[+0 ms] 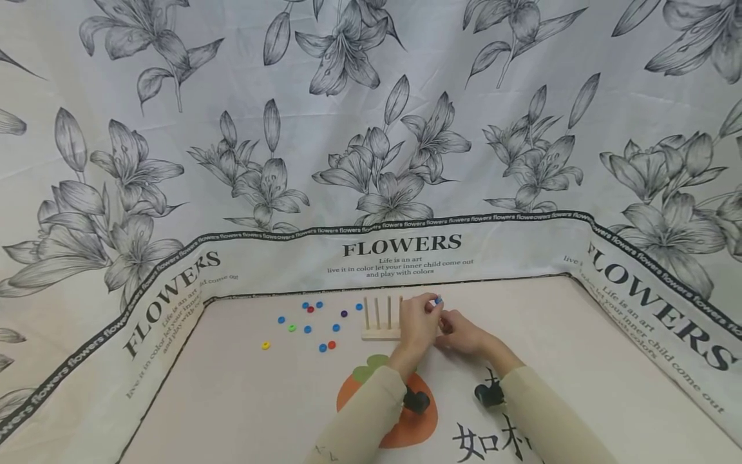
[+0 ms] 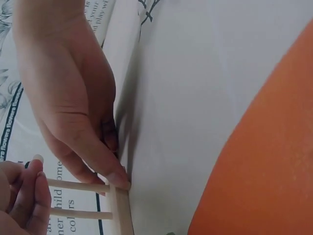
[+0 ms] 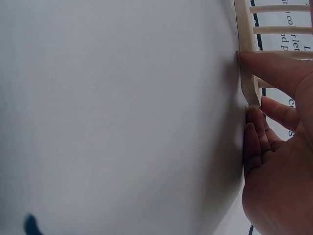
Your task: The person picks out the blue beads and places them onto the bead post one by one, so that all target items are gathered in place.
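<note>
A wooden peg rack (image 1: 380,334), a flat base with several upright pegs, stands on the table. My left hand (image 1: 417,321) pinches a small blue bead (image 1: 438,300) at the upper end of the rack's right side. In the left wrist view, the fingers of that left hand (image 2: 24,198) are close to a pale peg tip (image 2: 38,158); most of the bead is hidden there. My right hand (image 1: 466,334) grips the right end of the base. In the right wrist view, the right thumb (image 3: 271,68) lies on the base (image 3: 247,44), with the other fingers around its end.
Left of the rack lie scattered beads: several blue ones (image 1: 308,329), a yellow bead (image 1: 266,345), a green bead (image 1: 292,328), a purple bead (image 1: 344,314) and red ones (image 1: 332,345). A flower-printed cloth (image 1: 406,258) rises behind the table. An orange fruit print (image 1: 371,393) marks the tabletop.
</note>
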### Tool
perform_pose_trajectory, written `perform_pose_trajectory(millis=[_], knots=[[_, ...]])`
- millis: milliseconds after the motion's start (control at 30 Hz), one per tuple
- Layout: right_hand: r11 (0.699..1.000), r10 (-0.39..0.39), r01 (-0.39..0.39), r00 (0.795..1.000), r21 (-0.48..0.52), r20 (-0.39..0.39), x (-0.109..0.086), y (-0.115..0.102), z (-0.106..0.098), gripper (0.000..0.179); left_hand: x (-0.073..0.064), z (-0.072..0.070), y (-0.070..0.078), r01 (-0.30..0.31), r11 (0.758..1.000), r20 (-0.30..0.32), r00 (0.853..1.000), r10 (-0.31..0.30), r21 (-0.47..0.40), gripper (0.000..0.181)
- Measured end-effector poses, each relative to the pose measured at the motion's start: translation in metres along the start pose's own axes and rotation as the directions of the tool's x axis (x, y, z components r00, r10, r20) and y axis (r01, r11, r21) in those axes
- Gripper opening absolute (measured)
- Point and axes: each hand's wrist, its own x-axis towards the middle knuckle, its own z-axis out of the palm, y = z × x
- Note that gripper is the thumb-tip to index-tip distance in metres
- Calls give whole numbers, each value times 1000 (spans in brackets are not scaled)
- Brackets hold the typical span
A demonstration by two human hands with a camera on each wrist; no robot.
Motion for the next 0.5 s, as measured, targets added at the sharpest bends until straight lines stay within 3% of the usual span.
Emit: perform_pose_trajectory(millis=[267,500], knots=[[999,-52,52,999,-8,-10,0,3,-2,60,0,-2,-1,11,999,46,999,-14,46,19],[1000,3,-2,1000,16,-18,-2,1,1,49,-5,1,-5,47,987,50,997,-55,152,17]])
